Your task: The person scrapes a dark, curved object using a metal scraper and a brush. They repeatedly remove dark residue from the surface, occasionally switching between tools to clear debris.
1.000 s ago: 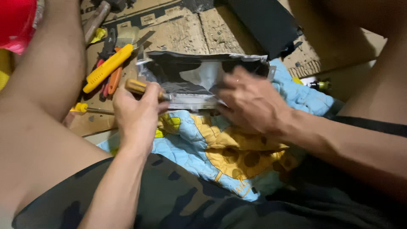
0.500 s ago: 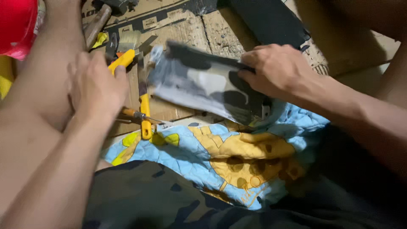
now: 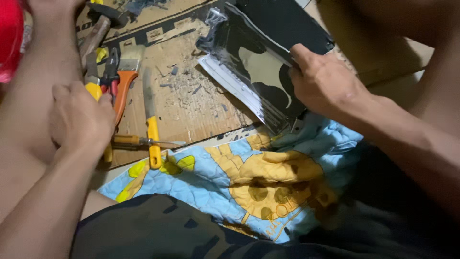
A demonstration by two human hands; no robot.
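My right hand (image 3: 326, 84) grips the near edge of a glossy black-and-beige patterned sheet (image 3: 249, 62) with pale layers under it. The sheet is tilted up over the worn cardboard (image 3: 191, 105). My left hand (image 3: 79, 120) rests by my left knee with its fingers curled. It lies over a yellow tool (image 3: 94, 89), and I cannot tell whether it grips that tool. Just right of it lie a wooden-handled pointed tool (image 3: 136, 140) and a yellow-handled knife (image 3: 153, 139).
An orange-handled paintbrush (image 3: 125, 79), red-handled pliers (image 3: 111, 72) and a hammer (image 3: 98, 31) lie at the cardboard's left side. A blue and yellow quilt (image 3: 249, 182) covers my lap over camouflage shorts (image 3: 158, 225). A red object (image 3: 9, 43) sits at the top left.
My right hand has lifted the sheet up and to the right, off the quilt. My left hand let go of the wooden-handled tool and moved left to the tools by my knee.
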